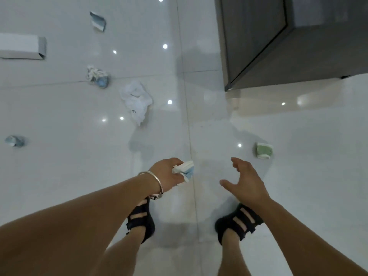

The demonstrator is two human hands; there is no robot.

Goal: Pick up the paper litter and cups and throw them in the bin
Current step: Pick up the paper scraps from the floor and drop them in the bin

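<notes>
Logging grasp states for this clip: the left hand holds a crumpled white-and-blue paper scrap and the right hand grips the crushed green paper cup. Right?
No. The head view shows the right hand open and empty; the crushed green paper cup lies on the white tiled floor apart from it. The rest stands.

Both bare forearms reach forward and down. Left hand (166, 175) is curled, fingers and thumb gripping a crushed white-and-blue cup (187, 169). Right hand (248, 185) holds nothing: fingers spread, loosely bent, thumb out sideways.
</notes>
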